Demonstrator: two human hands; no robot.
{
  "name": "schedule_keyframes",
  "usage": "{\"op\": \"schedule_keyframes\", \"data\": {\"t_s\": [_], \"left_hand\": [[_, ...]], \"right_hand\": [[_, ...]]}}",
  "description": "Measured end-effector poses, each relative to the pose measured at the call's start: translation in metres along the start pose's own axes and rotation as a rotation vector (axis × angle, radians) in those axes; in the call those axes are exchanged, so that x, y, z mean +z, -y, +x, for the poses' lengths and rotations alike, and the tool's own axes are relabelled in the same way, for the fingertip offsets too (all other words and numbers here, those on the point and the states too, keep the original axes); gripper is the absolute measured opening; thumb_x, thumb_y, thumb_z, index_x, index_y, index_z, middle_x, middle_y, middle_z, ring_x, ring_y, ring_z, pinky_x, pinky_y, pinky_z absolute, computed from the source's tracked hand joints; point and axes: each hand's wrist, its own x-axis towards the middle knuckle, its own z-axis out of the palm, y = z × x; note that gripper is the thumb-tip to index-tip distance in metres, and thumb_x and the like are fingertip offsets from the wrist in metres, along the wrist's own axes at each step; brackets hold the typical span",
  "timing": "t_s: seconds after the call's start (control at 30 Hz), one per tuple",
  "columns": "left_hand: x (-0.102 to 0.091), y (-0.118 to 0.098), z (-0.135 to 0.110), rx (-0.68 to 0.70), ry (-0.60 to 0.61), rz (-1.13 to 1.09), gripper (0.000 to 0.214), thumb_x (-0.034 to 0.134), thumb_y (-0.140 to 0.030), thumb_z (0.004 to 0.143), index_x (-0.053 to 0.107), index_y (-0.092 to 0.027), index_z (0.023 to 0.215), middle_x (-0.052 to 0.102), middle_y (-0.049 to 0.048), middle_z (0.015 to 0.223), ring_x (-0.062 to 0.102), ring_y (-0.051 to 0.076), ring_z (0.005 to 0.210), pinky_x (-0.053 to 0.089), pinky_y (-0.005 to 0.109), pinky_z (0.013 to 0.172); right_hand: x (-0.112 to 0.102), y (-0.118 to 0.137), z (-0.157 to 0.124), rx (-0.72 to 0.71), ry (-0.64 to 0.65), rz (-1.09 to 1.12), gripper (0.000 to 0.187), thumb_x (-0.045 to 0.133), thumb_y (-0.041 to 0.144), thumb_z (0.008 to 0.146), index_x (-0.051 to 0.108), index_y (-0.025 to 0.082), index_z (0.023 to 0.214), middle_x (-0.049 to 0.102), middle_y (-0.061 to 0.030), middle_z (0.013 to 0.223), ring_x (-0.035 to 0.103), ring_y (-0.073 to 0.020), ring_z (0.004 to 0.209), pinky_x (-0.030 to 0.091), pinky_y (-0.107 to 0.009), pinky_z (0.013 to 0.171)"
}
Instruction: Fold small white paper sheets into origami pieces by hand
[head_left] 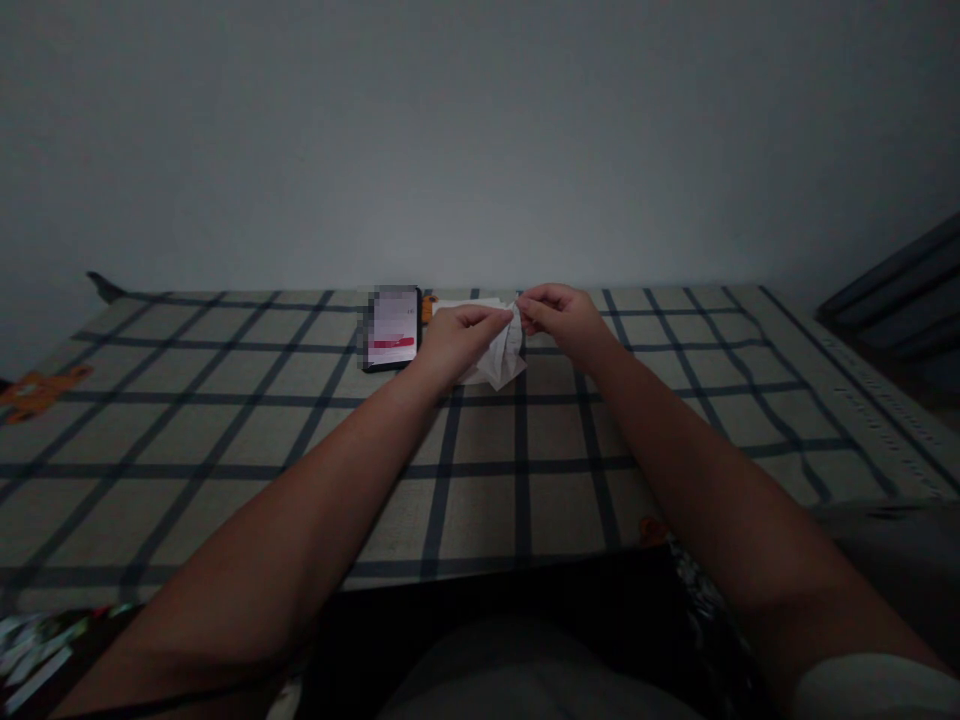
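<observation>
A: Where is the paper right now?

B: You have the white folded paper lifted just off the checked bedsheet, far out in front of you and close to the wall. Your left hand pinches its upper edge between thumb and fingertips, and your right hand pinches that edge just beside it, so the two grips nearly touch at the top.

A: How far along does the folding look?

B: Partway, by my reading. The paper already shows several creases and hangs in an angular, layered shape with a point at the bottom, so you are past the first folds. It does not read as a finished figure yet; the dim light hides the finer creases, and I cannot tell which fold you are working at the top edge.

A: And what lies around it?

B: Just behind your hands, more white sheets lie flat on the bedsheet, seemingly unfolded. Left of them a phone lies face up with its screen lit, near your left hand but not touching it. An orange printed figure sits on the fabric at the far left, well apart.
</observation>
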Motion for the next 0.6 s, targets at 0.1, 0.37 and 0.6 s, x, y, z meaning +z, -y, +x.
{"op": "schedule_keyframes", "data": {"t_s": [0.1,0.37,0.6], "left_hand": [[0.0002,0.0009,0.0001,-0.057,0.063,-0.094,0.04,0.083,-0.057,0.076,0.084,-0.018,0.086,0.077,0.007,0.078,0.065,0.017,0.069,0.047,0.027,0.06],[0.0024,-0.0001,-0.0012,-0.1,0.072,-0.164,0.047,0.088,-0.063,0.067,0.083,-0.019,0.082,0.077,0.007,0.079,0.062,0.016,0.066,0.043,0.027,0.056],[0.0021,-0.0033,-0.0034,-0.101,0.066,-0.191,0.037,0.088,-0.056,0.069,0.081,-0.02,0.075,0.072,0.0039,0.068,0.059,0.015,0.061,0.043,0.028,0.055]], "right_hand": [[0.0006,-0.0001,-0.0009,-0.01,0.008,0.021,0.031,0.08,0.048,0.077,0.068,0.02,0.084,0.065,0.0,0.076,0.06,-0.0137,0.073,0.054,-0.029,0.069],[0.0016,0.0017,-0.0021,-0.045,0.022,-0.027,0.03,0.077,0.047,0.079,0.064,0.02,0.08,0.063,0.0015,0.072,0.058,-0.0126,0.069,0.051,-0.028,0.066],[0.0032,0.0012,-0.003,-0.022,0.044,0.048,0.031,0.078,0.049,0.08,0.064,0.021,0.082,0.062,0.0022,0.072,0.058,-0.0119,0.067,0.053,-0.027,0.066]]}}
